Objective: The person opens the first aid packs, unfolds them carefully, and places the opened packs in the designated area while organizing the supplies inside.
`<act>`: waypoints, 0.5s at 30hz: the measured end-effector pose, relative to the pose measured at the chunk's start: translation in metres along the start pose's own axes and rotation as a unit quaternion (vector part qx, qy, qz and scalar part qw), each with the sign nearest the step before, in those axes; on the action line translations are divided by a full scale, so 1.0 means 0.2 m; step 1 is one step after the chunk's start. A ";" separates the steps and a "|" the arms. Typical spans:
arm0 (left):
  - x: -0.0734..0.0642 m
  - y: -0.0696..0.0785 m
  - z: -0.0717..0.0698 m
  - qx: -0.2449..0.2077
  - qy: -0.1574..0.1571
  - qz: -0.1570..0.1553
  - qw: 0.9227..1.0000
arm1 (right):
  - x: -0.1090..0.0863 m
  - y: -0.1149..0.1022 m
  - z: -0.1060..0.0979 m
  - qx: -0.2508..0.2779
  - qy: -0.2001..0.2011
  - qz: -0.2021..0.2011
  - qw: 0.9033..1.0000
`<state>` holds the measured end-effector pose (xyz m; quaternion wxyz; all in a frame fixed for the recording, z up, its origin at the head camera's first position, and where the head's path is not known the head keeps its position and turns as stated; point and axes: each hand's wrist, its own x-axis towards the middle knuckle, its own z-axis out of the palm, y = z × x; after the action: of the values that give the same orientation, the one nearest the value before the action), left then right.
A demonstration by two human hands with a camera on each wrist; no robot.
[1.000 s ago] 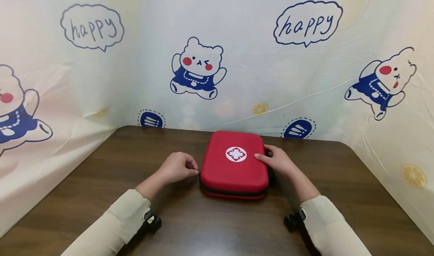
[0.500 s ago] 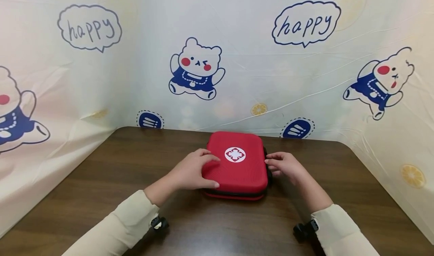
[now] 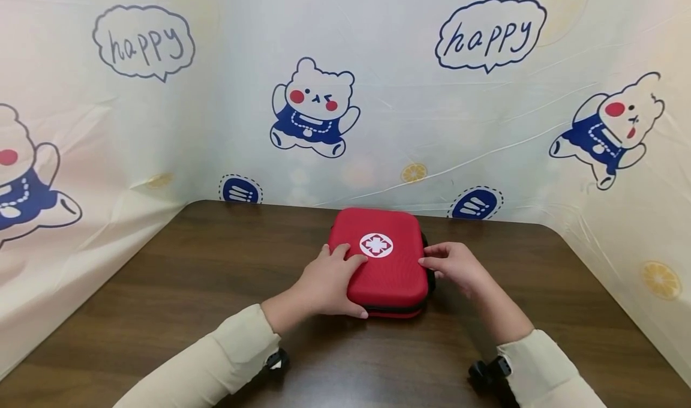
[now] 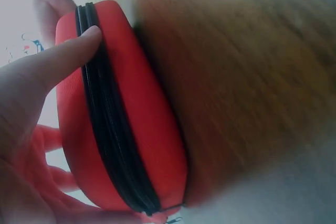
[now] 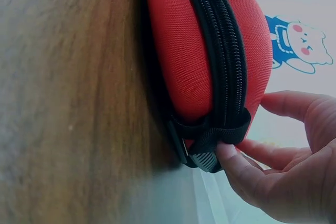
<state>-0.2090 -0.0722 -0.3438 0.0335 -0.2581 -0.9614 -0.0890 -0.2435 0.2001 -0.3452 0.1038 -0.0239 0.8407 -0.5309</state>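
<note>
A red first-aid kit (image 3: 378, 282) with a white cross badge lies on the table; its black zipper (image 4: 107, 111) runs round the side and looks closed. My left hand (image 3: 329, 279) holds the kit's near-left corner, fingers spread on the lid and thumb across the zipper band at the front. On the opposite side, my right hand (image 3: 459, 267) pinches at the black strap (image 5: 207, 156). In the right wrist view the thumb tip lies on that strap, and another fingertip meets the lid's edge. The fingers behind the strap are partly hidden.
The brown wooden table (image 3: 189, 276) stretches out around the kit. Behind it hangs a pale curtain (image 3: 388, 120) printed with bears and speech bubbles, close to the table's far edge. Black wrist cameras (image 3: 488, 372) sit below both cuffs.
The left hand has left the kit's left edge, where its fingertips were pinched together, and spread over the near-left corner. The right hand has slid off the lid down to the strap.
</note>
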 end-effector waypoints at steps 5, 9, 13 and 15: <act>0.02 0.04 -0.02 0.043 -0.019 0.021 0.999 | 0.00 -0.01 -0.01 0.005 0.003 -0.008 1.000; 0.04 0.05 -0.05 0.086 -0.036 0.042 0.995 | 0.00 0.01 -0.02 0.039 -0.006 -0.015 0.999; 0.05 0.02 -0.06 0.101 -0.041 0.056 0.992 | 0.00 0.04 -0.04 0.091 -0.024 -0.014 0.995; 0.05 0.01 -0.06 0.104 -0.039 0.065 0.992 | 0.00 0.04 -0.05 0.116 -0.031 -0.013 0.993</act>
<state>-0.2162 -0.0677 -0.3315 0.0286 -0.3180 -0.9473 0.0237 -0.2455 0.2131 -0.3491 0.1251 -0.0395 0.7691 -0.6255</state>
